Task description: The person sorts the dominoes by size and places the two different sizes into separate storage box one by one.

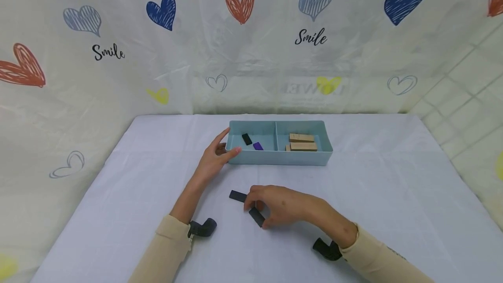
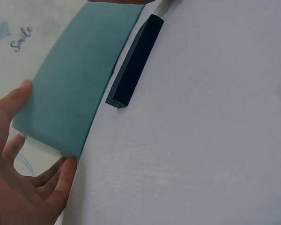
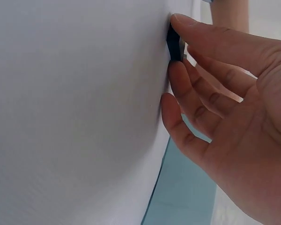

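Note:
My left hand (image 1: 211,160) holds the left end of a pale blue two-compartment box (image 1: 280,158), the thumb over its front rim and the fingers round the end wall. The left wrist view shows the fingertips at the box's lower corner. In front of the box, my right hand (image 1: 286,204) pinches a small black block (image 1: 257,217) by its ends, between thumb and fingers, at the white tabletop. The right wrist view has this block (image 3: 174,44) between thumb and fingertips. A second black block (image 1: 237,195) lies just left of the right fingers.
The box's left compartment holds a black block (image 1: 246,139) and a purple block (image 1: 258,146). Several wooden blocks (image 1: 303,146) lie in the right one. A divider (image 1: 276,136) parts them. Behind the table hangs a sheet printed with hearts (image 1: 240,7).

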`<move>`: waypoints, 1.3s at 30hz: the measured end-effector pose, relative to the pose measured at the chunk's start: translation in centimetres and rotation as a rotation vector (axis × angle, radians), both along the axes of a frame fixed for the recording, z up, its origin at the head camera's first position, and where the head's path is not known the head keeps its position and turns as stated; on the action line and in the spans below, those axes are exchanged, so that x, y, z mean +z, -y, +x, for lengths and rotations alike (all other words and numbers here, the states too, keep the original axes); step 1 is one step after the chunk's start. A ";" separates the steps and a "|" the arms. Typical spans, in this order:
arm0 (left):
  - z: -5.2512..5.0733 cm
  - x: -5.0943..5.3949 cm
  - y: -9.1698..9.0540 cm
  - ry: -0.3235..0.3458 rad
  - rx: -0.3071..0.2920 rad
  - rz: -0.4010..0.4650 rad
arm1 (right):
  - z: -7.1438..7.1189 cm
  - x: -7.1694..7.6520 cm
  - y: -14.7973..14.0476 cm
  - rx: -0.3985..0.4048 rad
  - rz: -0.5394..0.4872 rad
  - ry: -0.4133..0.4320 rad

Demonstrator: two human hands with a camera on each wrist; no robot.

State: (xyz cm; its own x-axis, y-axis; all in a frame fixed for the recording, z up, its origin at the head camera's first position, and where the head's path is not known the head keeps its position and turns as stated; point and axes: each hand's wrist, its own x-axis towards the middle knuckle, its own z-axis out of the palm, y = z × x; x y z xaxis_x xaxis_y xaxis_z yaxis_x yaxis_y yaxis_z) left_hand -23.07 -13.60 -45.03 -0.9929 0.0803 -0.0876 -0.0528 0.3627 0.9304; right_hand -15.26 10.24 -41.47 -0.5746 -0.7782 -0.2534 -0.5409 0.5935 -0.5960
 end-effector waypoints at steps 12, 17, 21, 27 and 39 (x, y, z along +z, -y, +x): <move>0.0 0.1 0.0 0.002 -0.003 0.012 | -0.8 0.2 -0.8 -0.052 -0.085 0.005; 0.1 0.1 0.1 0.013 -0.008 0.026 | -1.3 0.4 -1.0 -0.055 -0.125 -0.025; 0.1 0.3 0.0 0.013 -0.009 0.023 | -1.5 0.8 -1.1 -0.082 -0.153 -0.052; 0.1 0.2 0.0 0.015 -0.008 0.005 | -1.8 1.4 -1.3 -0.142 -0.196 -0.073; 0.1 0.0 -0.1 0.008 0.002 0.007 | -2.7 2.1 -1.9 -0.234 -0.284 -0.160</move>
State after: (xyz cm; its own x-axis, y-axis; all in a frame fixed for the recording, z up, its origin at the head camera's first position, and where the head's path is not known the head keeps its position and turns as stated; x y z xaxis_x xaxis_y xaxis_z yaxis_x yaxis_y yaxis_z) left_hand -22.98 -13.47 -45.02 -0.9924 0.0789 -0.0949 -0.0608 0.3562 0.9324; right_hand -17.92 12.18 -39.39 -0.7595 -0.6477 0.0606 -0.5102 0.5353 -0.6732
